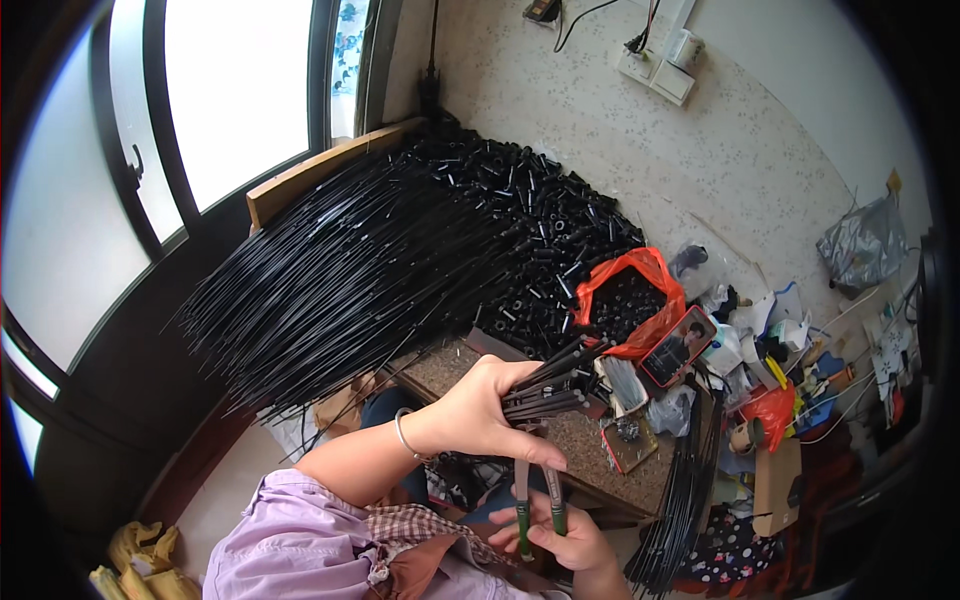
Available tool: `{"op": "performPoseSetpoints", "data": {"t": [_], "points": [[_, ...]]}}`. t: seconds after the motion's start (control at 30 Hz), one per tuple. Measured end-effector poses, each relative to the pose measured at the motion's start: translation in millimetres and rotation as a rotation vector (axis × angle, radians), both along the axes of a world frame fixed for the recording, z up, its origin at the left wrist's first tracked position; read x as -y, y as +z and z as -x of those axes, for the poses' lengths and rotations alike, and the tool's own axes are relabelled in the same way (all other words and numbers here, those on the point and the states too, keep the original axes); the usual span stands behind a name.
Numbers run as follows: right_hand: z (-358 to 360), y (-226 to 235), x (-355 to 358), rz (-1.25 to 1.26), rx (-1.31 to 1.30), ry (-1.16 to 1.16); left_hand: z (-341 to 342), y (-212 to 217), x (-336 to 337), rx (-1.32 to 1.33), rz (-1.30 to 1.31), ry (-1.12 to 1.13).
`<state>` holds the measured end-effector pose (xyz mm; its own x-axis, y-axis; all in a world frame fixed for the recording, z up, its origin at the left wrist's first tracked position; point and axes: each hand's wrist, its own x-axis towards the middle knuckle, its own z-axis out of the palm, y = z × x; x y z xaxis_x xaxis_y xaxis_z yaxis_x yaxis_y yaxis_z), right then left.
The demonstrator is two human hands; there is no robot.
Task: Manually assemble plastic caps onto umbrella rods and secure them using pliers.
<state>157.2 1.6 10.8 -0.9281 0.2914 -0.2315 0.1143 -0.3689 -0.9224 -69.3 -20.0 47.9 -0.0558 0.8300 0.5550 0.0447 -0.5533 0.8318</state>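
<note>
My left hand (pixel 478 412), a bangle on its wrist, is closed around a bundle of short black rods (pixel 555 400). The rods' ends stick out to the right, over the tabletop. Below it, my right hand (pixel 572 545) grips the green handles of a pair of pliers (pixel 522 515). The plier handles are spread apart. Their upper end reaches up to the left hand's thumb, and the jaws are mostly hidden there. Beyond my hands lies a big heap of long thin black rods (pixel 340 270), beside a pile of short black tubular pieces (pixel 530 200).
An orange-red plastic bag (pixel 650 270) holds small black parts. Right of my hands are a phone (pixel 678 346), a shallow tray of small metal pieces (pixel 630 445) and more black rods (pixel 680 500) hanging past the speckled tabletop's edge (pixel 580 462). A wooden board (pixel 320 175) backs the heap.
</note>
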Motion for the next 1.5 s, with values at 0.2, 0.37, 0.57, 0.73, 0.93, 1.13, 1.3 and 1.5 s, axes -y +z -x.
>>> {"op": "performPoseSetpoints", "data": {"t": [0.2, 0.37, 0.57, 0.73, 0.93, 1.13, 1.3, 1.5], "points": [[-4.2, -18.8, 0.1, 0.029, -0.054, 0.015, 0.2, -2.3, -1.1, 0.056, 0.050, 0.030], [5.2, -34.4, 17.0, -0.258, 0.114, -0.208, -14.4, -8.9, 2.2, 0.090, 0.061, 0.054], [13.4, -31.6, 9.0, -1.060, 0.102, -0.475, -12.9, -10.8, 7.3, 0.175, 0.054, 0.147], [12.3, -25.2, 27.5, -0.993, 0.172, -0.500, -22.6, -28.1, 8.2, 0.160, 0.072, 0.236], [1.7, -6.0, 5.7, -0.576, 0.068, -0.424, -8.5, -21.4, -0.8, 0.181, 0.001, 0.155], [-26.7, 6.4, -11.5, -0.108, -0.212, -0.506, 12.2, -36.9, -0.7, 0.397, -0.050, -0.251], [-22.0, 21.0, -13.0, -1.637, 0.021, -0.538, 5.3, -46.3, -1.2, 0.354, -0.015, -0.201], [-16.6, 41.2, -10.1, -1.999, 0.130, -0.486, 2.8, -41.3, -4.3, -0.083, -0.008, 0.207]]}}
